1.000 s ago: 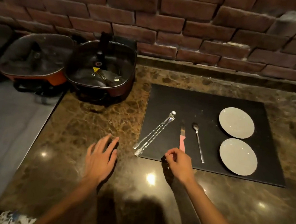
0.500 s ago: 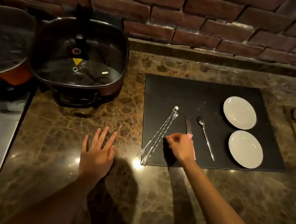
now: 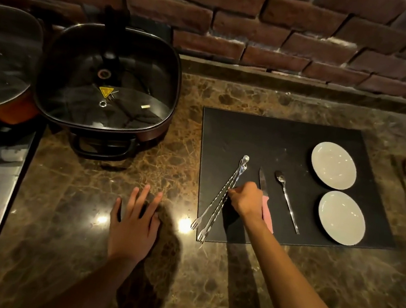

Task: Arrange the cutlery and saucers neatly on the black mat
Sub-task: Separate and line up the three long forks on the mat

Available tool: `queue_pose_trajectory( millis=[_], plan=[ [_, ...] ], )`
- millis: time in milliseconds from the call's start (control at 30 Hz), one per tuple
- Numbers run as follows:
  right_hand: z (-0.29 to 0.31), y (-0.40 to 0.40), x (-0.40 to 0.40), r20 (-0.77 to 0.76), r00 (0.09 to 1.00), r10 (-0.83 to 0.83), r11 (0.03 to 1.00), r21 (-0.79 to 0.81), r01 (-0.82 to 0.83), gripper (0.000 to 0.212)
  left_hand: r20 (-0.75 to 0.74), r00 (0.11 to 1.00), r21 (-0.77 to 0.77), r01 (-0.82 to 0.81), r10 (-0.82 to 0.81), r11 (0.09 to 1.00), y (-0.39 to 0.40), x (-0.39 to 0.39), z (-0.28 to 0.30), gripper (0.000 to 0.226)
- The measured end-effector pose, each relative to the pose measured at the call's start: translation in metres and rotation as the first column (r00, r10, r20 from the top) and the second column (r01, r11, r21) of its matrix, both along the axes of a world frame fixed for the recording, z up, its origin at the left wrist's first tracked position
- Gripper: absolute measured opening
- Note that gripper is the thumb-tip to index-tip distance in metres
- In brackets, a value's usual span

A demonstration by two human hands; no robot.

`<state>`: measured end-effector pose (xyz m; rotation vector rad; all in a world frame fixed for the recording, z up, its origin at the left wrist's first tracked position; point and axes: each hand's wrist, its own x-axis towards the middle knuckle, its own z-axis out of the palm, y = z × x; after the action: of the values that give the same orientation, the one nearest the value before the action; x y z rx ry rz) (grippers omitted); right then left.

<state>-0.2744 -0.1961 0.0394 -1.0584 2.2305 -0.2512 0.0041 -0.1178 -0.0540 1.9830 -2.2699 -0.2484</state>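
Forks slant, tines toward viewer, pinched by right hand; left hand flat.

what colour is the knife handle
Pink; the knife handle shows partly beside the right hand in the head view.

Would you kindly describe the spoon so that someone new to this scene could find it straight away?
Find the black mat on the brown marble counter, right of the square lidded pan. Between the pink-handled knife and the two white saucers lies the spoon. It is the only single slim all-metal piece with a small oval bowl, pointing towards the brick wall.
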Motion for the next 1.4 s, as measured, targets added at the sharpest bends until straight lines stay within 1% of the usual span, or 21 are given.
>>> queue_pose_trajectory(
  millis=[333, 433, 633, 767, 800, 900, 1033, 1100, 1167, 1267, 1333, 1400],
  plan=[
    [0.004, 0.001, -0.02, -0.087, 0.996, -0.007, 1.0, 0.007, 0.008, 0.021, 0.007, 1.0, 0.012, 0.007, -0.007, 1.0, 0.0, -0.002, 0.007, 0.057],
    [0.005, -0.003, -0.03, -0.1, 0.995, 0.021, 1.0, -0.006, -0.022, 0.018, 0.012, 1.0, 0.032, 0.003, -0.003, 0.999, 0.0, -0.002, 0.01, 0.057],
    [0.005, -0.007, -0.042, -0.074, 0.994, 0.083, 0.996, -0.013, -0.084, 0.019, 0.006, 1.0, 0.033, 0.002, -0.002, 0.999, -0.001, -0.004, 0.016, 0.057],
    [0.004, -0.009, -0.043, -0.089, 0.99, 0.111, 0.993, -0.033, -0.114, 0.033, 0.001, 1.0, 0.024, 0.001, -0.001, 1.0, 0.0, -0.005, 0.018, 0.056],
    [0.005, -0.01, -0.043, -0.093, 0.989, 0.114, 0.993, -0.032, -0.117, 0.032, 0.002, 1.0, 0.021, -0.002, 0.002, 1.0, 0.0, -0.005, 0.017, 0.056],
    [0.007, -0.014, -0.043, -0.091, 0.989, 0.115, 0.993, -0.021, -0.118, 0.02, -0.001, 1.0, 0.011, -0.01, 0.01, 1.0, 0.001, -0.006, 0.017, 0.055],
    [0.007, -0.009, -0.04, -0.121, 0.984, 0.127, 0.991, -0.035, -0.133, 0.022, 0.003, 1.0, 0.013, -0.007, 0.007, 1.0, 0.0, -0.006, 0.017, 0.055],
    [0.008, -0.006, -0.036, -0.145, 0.98, 0.139, 0.986, -0.071, -0.15, 0.024, 0.0, 1.0, 0.017, -0.012, 0.012, 1.0, 0.0, -0.006, 0.018, 0.055],
    [0.009, -0.006, -0.028, -0.129, 0.978, 0.162, 0.977, -0.116, -0.177, 0.024, 0.0, 1.0, 0.021, -0.012, 0.012, 1.0, 0.0, -0.007, 0.02, 0.056],
    [0.008, -0.011, -0.011, -0.056, 0.978, 0.201, 0.967, -0.147, -0.207, 0.025, -0.002, 1.0, 0.023, -0.011, 0.011, 1.0, 0.0, -0.007, 0.022, 0.056],
    [0.005, -0.017, -0.001, -0.027, 0.982, 0.187, 0.974, -0.127, -0.189, 0.028, -0.008, 1.0, 0.023, -0.016, 0.016, 1.0, 0.0, -0.007, 0.023, 0.056],
    [0.002, -0.022, 0.006, -0.038, 0.985, 0.166, 0.981, -0.097, -0.169, 0.028, -0.011, 1.0, 0.018, -0.016, 0.017, 1.0, 0.0, -0.007, 0.023, 0.055]
  ],
)
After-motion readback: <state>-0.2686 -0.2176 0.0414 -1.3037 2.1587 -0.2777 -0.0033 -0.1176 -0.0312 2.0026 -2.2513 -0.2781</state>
